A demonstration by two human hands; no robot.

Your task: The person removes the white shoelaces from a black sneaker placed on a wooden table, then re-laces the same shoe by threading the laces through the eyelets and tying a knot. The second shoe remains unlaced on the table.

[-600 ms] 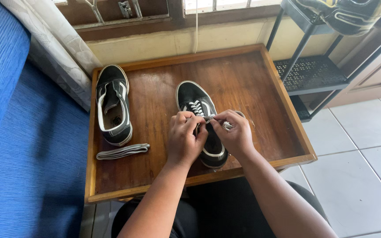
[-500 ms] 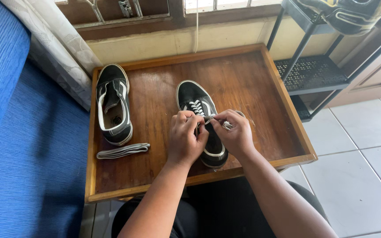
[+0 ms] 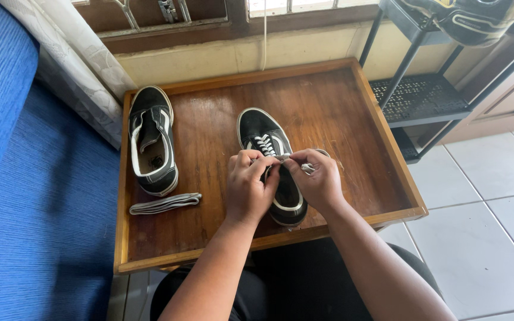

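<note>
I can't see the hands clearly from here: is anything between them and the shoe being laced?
Nothing visible. The left hand and right hand are already on the shoe, pinching its white lace.

I'm seeing two shoes sitting on the tray table (image 3: 340, 113): unlaced shoe (image 3: 151, 140) left, laced shoe (image 3: 269, 160) centre under both hands. Folded lace (image 3: 165, 203) is lying just before the unlaced shoe; shoe rack (image 3: 423, 95) is standing right of the table.

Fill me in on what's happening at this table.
A person's left hand and right hand pinch a white lace over a black sneaker on a wooden tray table. Its front eyelets are laced. A second, unlaced sneaker lies at the left, with a folded white lace beside it.
</note>
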